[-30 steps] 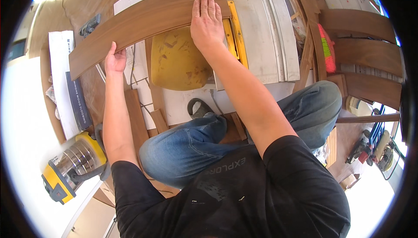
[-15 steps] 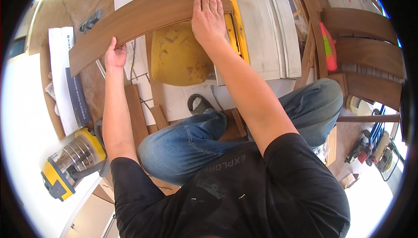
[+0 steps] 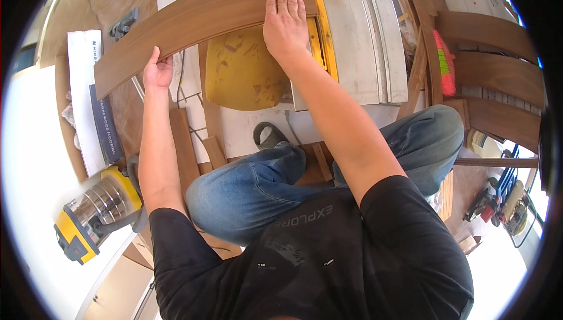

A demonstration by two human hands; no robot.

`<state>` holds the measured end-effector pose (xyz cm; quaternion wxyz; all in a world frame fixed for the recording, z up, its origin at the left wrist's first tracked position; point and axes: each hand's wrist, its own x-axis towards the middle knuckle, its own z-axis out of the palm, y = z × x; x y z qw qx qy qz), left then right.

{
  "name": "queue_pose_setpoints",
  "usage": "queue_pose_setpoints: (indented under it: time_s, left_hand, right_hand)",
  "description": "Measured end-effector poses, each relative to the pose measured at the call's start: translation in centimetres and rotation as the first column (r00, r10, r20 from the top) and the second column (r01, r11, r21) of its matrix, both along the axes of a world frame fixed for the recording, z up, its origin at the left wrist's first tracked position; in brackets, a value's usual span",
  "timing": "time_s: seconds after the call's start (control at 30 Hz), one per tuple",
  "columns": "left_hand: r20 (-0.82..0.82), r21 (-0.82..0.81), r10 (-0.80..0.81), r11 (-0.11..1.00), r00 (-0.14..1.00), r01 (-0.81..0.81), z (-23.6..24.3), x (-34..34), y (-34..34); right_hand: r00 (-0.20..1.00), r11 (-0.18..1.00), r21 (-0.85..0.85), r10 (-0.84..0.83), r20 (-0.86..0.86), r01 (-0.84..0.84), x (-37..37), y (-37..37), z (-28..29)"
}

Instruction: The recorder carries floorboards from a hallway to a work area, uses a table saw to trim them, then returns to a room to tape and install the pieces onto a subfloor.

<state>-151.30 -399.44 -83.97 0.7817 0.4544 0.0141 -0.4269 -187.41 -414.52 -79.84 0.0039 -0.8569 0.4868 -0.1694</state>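
A long brown wood plank (image 3: 199, 15) lies across the far side, its right end on a pale metal machine table (image 3: 347, 33). My left hand (image 3: 158, 72) grips the plank's near edge toward its left end, thumb on top and fingers underneath, partly hidden. Flat on the plank's right part rests my right hand (image 3: 285, 24), fingers stretched out and side by side. Just beside that hand a yellow strip (image 3: 324, 38) is set along the table. Below the plank's near edge shows a yellow scuffed panel (image 3: 243, 74).
A yellow and steel shop vacuum (image 3: 97, 214) stands at left, near a long white carton (image 3: 85, 109) and a dark blue box (image 3: 105, 123). More brown planks (image 3: 495, 68) are stacked at right, with a pink and green item (image 3: 444, 62) beside them. My bent knees are close to the machine.
The whole view has shifted slightly. Both hands keep nearly the same places on the plank, and the plank shows no clear movement against the table.
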Motion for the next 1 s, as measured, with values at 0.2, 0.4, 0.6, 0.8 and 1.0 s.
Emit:
queue_pose_setpoints:
  time_s: [0.2,0.4,0.6,0.8,1.0]
  left_hand:
    - [-0.014,0.005,0.02,1.0,1.0,-0.02,0.1,-0.4,-0.3]
    - [-0.038,0.001,0.007,1.0,0.999,-0.007,-0.1,0.7,-0.8]
    - [-0.014,0.005,0.021,1.0,1.0,-0.021,-0.5,0.7,-0.6]
    - [-0.03,-0.01,0.004,1.0,1.0,-0.004,-0.3,0.2,-0.1]
    - [-0.047,-0.012,0.008,1.0,0.999,-0.009,-0.4,0.4,0.1]
  right_hand:
    - [0.999,0.999,0.033,-0.001,-0.034,0.002,0.0,-0.1,0.3]
    - [0.999,0.998,0.059,0.007,-0.031,-0.005,0.5,-0.5,0.5]
    - [1.0,0.999,0.034,0.001,-0.014,0.0,0.3,-0.5,0.1]
    - [1.0,1.0,0.022,0.007,0.002,-0.007,0.0,-0.2,0.0]
    - [1.0,1.0,0.007,0.0,-0.015,0.0,0.0,0.0,0.1]
